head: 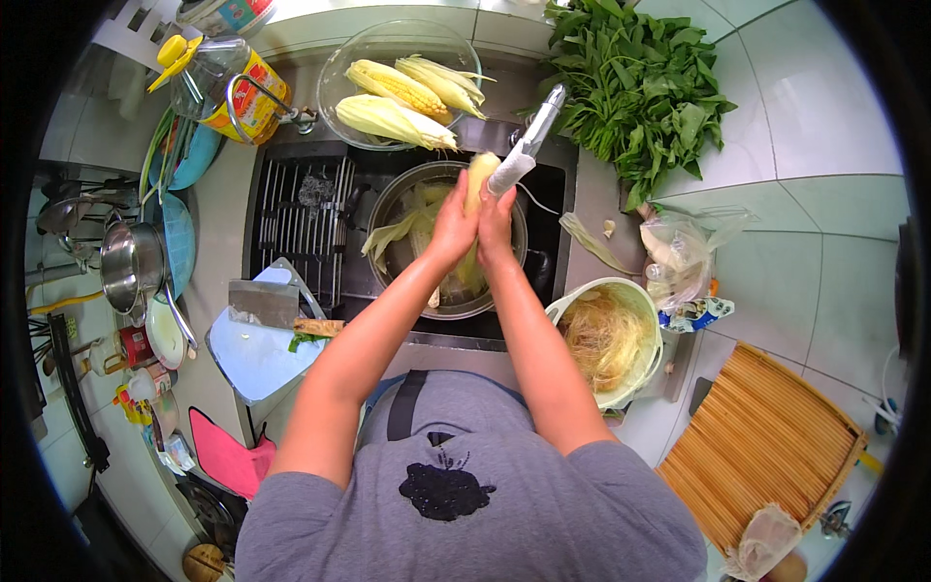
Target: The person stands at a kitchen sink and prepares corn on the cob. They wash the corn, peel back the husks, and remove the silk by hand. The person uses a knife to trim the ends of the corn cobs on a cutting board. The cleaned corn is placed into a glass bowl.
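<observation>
Over a round metal pot (377, 211) in the sink, my left hand (452, 227) and my right hand (497, 222) are both closed around a pale yellow ear of corn (481, 173), held upright beneath the faucet (540, 124). White wrapping covers the spout, close to my right hand. Inside the pot lie wet corn husks (396, 231) and more corn in cloudy water, partly hidden by my forearms. Behind the sink, a clear bowl (336, 69) holds several ears of corn (396, 120) partly in their husks.
At the left, a cleaver (263, 304) rests on a blue cutting board (240, 364), beside a metal rack (331, 251) over the sink. A pail (651, 378) of corn silk (604, 335) stands right. Leafy greens (640, 94) lie back right; an oil bottle (251, 94) stands back left.
</observation>
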### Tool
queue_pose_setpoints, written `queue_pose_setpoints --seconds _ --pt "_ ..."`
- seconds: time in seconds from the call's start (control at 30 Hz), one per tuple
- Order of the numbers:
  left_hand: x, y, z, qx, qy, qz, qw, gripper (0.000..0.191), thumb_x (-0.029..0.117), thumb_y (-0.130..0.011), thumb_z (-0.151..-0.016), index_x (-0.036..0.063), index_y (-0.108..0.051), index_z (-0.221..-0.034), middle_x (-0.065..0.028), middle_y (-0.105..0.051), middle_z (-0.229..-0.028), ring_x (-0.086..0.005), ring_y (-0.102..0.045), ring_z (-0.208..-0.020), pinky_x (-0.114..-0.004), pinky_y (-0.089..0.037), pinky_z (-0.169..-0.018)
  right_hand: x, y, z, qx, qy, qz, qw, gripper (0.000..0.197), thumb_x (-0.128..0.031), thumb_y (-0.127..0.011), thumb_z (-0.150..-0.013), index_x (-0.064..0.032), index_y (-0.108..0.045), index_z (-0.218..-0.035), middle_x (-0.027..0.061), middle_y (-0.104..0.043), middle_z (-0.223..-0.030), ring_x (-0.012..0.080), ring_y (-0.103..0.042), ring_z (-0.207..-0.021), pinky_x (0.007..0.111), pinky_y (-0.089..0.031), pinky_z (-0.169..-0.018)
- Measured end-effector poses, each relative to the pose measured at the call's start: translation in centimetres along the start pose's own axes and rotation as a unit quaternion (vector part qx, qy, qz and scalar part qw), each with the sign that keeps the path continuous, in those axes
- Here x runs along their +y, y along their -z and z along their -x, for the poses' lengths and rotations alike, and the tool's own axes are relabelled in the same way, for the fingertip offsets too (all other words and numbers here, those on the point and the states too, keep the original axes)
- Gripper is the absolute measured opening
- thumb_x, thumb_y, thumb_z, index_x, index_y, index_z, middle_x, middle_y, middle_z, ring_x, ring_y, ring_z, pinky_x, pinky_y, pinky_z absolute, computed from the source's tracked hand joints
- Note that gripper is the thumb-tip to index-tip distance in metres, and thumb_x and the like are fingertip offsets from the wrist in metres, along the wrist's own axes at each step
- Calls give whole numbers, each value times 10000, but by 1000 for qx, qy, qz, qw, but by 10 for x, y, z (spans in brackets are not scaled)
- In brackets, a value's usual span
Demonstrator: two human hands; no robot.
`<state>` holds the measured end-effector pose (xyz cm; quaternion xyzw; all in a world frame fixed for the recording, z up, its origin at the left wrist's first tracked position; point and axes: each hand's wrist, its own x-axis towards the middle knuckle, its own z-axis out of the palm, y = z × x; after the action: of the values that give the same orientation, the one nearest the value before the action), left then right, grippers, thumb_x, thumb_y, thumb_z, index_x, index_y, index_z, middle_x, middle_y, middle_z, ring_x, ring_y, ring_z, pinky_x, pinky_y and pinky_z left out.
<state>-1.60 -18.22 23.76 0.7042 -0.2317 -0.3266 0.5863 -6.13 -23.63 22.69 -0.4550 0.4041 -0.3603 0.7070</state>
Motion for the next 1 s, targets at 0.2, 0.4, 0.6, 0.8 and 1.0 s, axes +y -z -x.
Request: queue_pose_setpoints --seconds 0.2,0.4,0.6,0.8,1.0 --pt "27 25 53 50 -46 -35 997 645 178 -591 -901 33 -284 -1449 -165 -381 -1404 -237 -386 -1286 -337 -327 -1072 -14 4 -15 -111 -182 -213 954 388 -415 -518 -947 -55 -552 -1087 86 -614 -910 188 -607 -795 327 -521 -741" --pt "29 37 64 -43 81 165 982 610 232 -660 -861 35 -388 -1370 -69 -550 -1157 -188 -529 -1057 -326 -468 -877 -16 -11 -21 -222 -254 -276 900 635 -626 -352 -928 -48 -541 -1113 109 -623 -888 249 -615 -760 361 -528 -714" --pt "28 48 64 46 -20 -183 982 553 306 -679 -838 56 -467 -1284 -153 -654 -1053 -283 -648 -920 -388 -499 -746 -30 -29 -12 -136 -126 -169 968 439 -451 -550 -920 -65 -495 -1121 92 -613 -907 211 -621 -792 352 -542 -717" --pt "45 42 60 66 48 -210 974 500 381 -625 -866 35 -505 -1207 -217 -656 -944 -387 -639 -855 -427 -494 -755 -51 -27 -13 -177 -108 -149 967 387 -267 -672 -879 -69 -462 -1136 73 -598 -903 187 -616 -799 332 -536 -711" --pt "53 25 49 103 -75 -350 928 390 407 -607 -872 52 -558 -1025 -176 -642 -869 -374 -638 -722 -452 -505 -607 -58 -16 -17 -122 -27 -138 982 367 -201 -670 -883 -67 -464 -1155 51 -579 -900 162 -588 -814 298 -498 -713"
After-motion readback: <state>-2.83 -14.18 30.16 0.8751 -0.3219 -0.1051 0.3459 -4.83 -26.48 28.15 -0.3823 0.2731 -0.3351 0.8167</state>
